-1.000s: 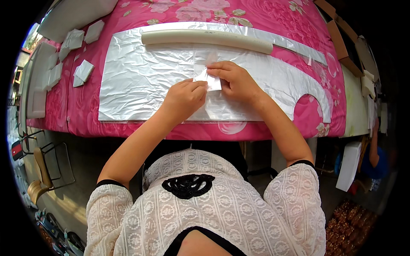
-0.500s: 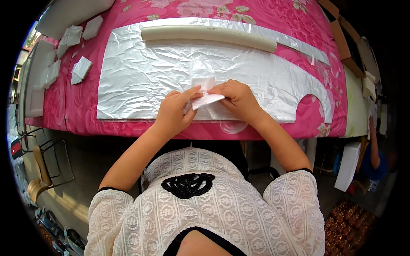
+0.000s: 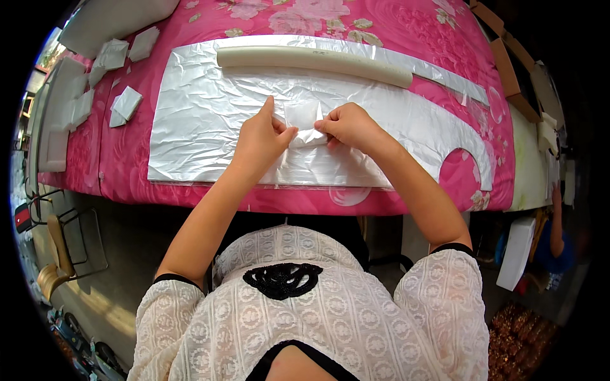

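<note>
A piece of thin white plastic film (image 3: 302,115), partly folded, lies between my hands on a large shiny white plastic sheet (image 3: 210,136). Its near edge is creased and lifted. My right hand (image 3: 348,127) pinches the film's right side between thumb and fingers. At the left side, my left hand (image 3: 262,138) has its thumb and a bent finger closed at the film's edge, while the index finger points up and away. The large sheet lies wrinkled, with a curved cut-out at its right end. A long pale cardboard tube (image 3: 311,60) rests across its far part.
Small folded white plastic packets (image 3: 126,104) lie at the left, more of them behind near a white foam box (image 3: 56,149). A pink flowered cloth (image 3: 241,200) covers the table. Open cardboard boxes (image 3: 518,79) stand at the right. Another person's arm (image 3: 556,222) shows at far right.
The folded flap that both hands held up is now lower and opened out on the sheet. My left index finger has straightened upward; my right hand has moved slightly up and still pinches the film.
</note>
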{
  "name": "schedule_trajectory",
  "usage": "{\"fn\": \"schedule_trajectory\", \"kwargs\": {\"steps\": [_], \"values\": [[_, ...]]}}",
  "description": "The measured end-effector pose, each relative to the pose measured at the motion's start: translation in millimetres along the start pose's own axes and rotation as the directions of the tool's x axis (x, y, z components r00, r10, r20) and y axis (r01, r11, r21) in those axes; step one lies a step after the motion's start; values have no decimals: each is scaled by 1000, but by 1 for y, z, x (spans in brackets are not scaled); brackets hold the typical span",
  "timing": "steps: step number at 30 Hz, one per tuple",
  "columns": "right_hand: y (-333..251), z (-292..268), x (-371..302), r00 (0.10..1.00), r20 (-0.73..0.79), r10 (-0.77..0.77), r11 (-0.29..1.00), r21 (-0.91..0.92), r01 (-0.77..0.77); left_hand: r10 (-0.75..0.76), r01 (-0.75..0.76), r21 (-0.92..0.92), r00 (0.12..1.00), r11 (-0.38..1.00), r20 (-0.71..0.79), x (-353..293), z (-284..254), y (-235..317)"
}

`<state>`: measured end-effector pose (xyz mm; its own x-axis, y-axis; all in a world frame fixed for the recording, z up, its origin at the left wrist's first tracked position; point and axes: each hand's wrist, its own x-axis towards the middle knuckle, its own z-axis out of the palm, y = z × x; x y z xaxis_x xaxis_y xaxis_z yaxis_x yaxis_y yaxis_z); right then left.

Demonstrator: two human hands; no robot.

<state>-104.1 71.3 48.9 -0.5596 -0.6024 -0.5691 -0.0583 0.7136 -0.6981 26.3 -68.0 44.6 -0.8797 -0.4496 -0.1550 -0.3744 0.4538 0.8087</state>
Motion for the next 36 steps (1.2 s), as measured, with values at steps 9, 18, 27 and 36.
{"fn": "schedule_trajectory", "kwargs": {"steps": [9, 18, 27, 36], "values": [[1, -3, 5, 999, 45, 3, 1000, 30, -5, 582, -538, 536, 806, 651, 102, -4, 35, -12], [1, 10, -22, 941, -207, -266, 943, -259, 210, 523, -489, 522, 847, 699, 93, -3, 44, -20], [-2, 27, 2, 554, -85, -828, 427, -736, 526, 378, -348, -251, 922, 903, 82, -54, 4, -27], [-39, 153, -23, 642, 99, -760, 560, -403, 724, -409, 621, -708, 773, 335, 485, -151, -44, -84]]}}
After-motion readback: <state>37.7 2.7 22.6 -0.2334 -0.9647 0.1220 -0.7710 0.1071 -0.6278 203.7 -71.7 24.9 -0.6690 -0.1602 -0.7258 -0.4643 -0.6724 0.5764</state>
